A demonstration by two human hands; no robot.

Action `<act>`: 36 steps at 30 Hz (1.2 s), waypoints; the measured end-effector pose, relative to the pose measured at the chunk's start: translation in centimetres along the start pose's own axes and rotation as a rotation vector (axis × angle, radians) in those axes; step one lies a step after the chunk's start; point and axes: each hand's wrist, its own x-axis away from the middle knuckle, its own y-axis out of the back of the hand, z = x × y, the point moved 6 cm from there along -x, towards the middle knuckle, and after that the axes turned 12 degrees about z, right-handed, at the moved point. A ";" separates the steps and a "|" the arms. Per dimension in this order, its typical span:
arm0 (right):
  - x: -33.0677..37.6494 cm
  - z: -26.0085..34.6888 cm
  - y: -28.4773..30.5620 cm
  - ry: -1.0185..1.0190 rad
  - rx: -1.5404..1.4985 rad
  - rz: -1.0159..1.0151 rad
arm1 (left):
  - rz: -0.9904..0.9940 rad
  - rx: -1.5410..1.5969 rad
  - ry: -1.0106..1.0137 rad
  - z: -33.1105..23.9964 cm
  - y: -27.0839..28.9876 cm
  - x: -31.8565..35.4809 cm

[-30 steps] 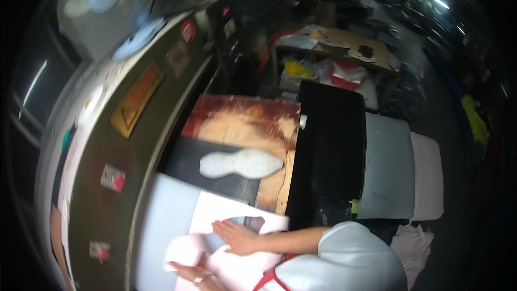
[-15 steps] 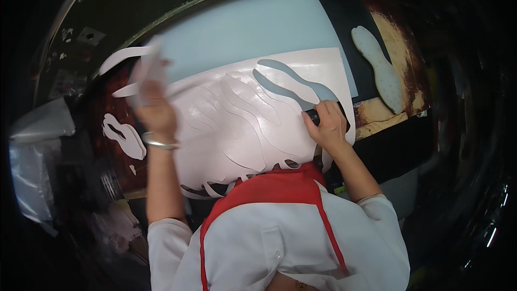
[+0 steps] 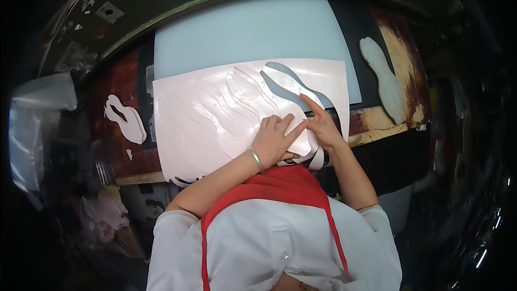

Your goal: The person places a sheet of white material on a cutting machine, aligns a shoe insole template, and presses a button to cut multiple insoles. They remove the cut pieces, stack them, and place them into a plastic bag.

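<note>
The pale blue board (image 3: pixel 247 27) apparently backs my pale pink sheet (image 3: pixel 180 124), whose curved cut piece (image 3: pixel 303 144) lies between my spread-fingered left hand (image 3: pixel 269 144) and right hand (image 3: pixel 326 129), perhaps for steadying, though I can't tell whether either grips.

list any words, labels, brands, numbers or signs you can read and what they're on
No readable text.
Pale rectangular label on the dark green metal machine: too dim and blurred to read.
Thin pale pink sheet: no lettering visible.
</note>
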 end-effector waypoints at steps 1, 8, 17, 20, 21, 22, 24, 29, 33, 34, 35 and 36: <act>0.2 -0.1 0.0 0.014 -0.001 -0.048 | 0.003 0.029 0.014 0.1 0.0 -0.4; 2.0 1.7 1.3 -0.034 0.575 -0.320 | -0.671 0.672 0.679 15.7 17.2 5.7; 2.9 5.7 -9.2 0.446 1.486 -0.275 | -0.861 0.402 0.044 11.1 20.0 14.0; 0.8 1.5 -10.7 0.001 1.165 0.046 | -0.598 0.657 0.203 7.9 12.1 12.4; 0.3 0.6 -11.0 -0.048 0.978 0.096 | -0.627 0.797 0.312 8.5 11.0 13.2; -0.1 -0.2 -11.2 -0.078 0.829 0.128 | -0.726 0.856 0.319 9.2 11.3 14.7; -0.8 -0.5 -11.6 0.010 0.742 0.197 | -0.942 0.955 0.337 11.6 13.8 18.7; -1.3 -1.4 -10.7 -0.095 0.523 0.199 | -1.230 0.586 0.123 13.5 25.7 29.2; -0.7 -1.5 -10.5 -0.154 0.442 0.138 | -0.998 -0.095 0.348 14.6 29.7 32.6; -0.6 -1.4 -10.6 -0.156 0.439 0.136 | -0.865 -0.378 0.472 15.3 29.4 32.7; -0.5 -1.3 -10.7 -0.160 0.437 0.126 | -0.737 -0.443 0.468 16.5 28.1 32.5; -0.3 -1.1 -10.8 -0.139 0.414 0.116 | -0.632 -0.443 0.546 18.2 26.4 32.4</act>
